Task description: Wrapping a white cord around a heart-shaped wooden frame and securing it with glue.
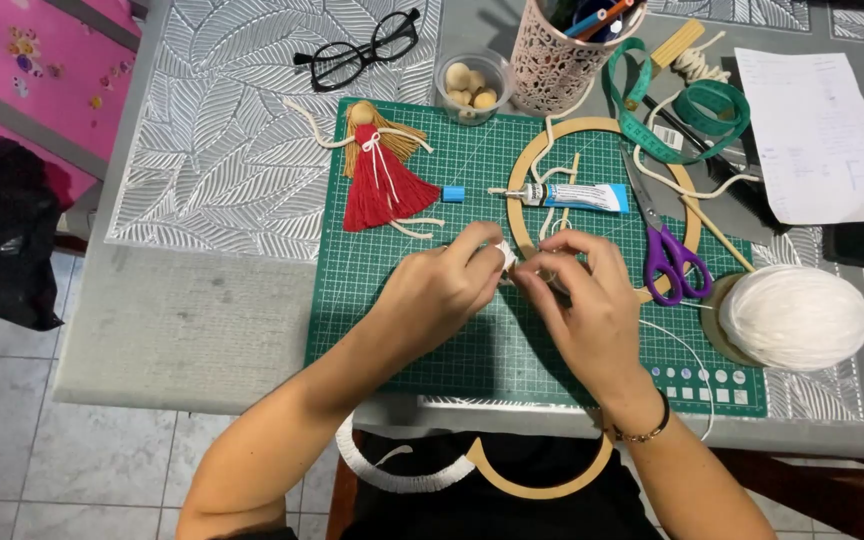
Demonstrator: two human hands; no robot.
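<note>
Two hands | left hand [439,290], right hand [582,300] grips pinch white cord [505,257] | axis unclear

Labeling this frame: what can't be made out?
Head view:
- Small white piece pinched between left hand and right hand: fingers hide its shape.
- Wooden ring: lower arc hidden behind the arms, near the table edge.
- Pen cup: top cut off by the frame.

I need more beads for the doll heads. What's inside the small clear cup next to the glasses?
The clear cup holds several round wooden beads, pale tan, piled together. At least four show from above; any lying beneath them are covered, so the full count cannot be told.
</note>
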